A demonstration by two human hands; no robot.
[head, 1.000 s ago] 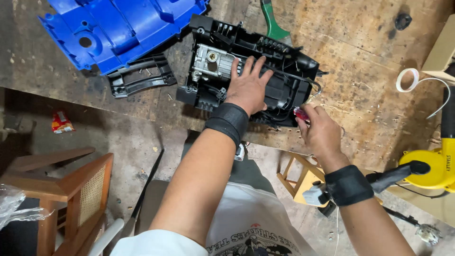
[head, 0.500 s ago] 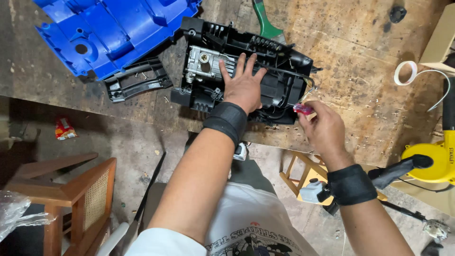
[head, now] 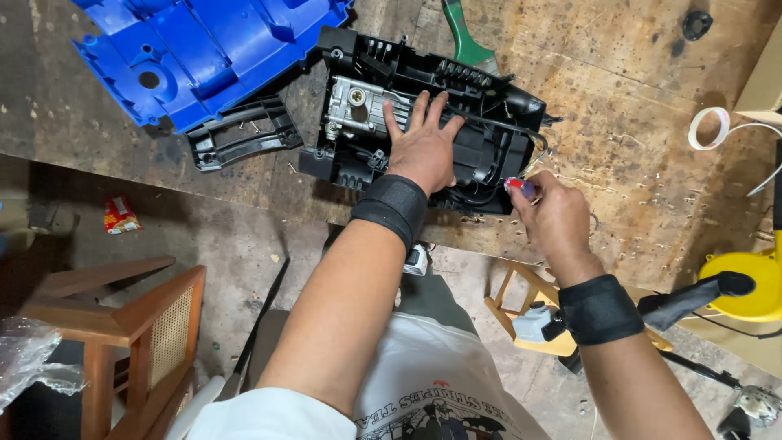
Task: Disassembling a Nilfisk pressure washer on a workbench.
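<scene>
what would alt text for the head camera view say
A person's left hand presses flat on an opened black machine housing on a worn wooden workbench, while the right hand holds a small red-tipped tool at its edge. A blue plastic cover lies beside it.

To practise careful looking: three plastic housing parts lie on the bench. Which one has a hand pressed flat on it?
The large black housing holding the metal unit: the left hand lies on it. The blue shell and small black frame lie untouched.

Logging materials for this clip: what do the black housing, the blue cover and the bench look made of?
Black housing: moulded plastic, matt, ribbed. Blue cover: glossy moulded plastic with ribs and screw holes. Bench: bare wood, probably plywood, stained and scuffed with visible grain.
</scene>
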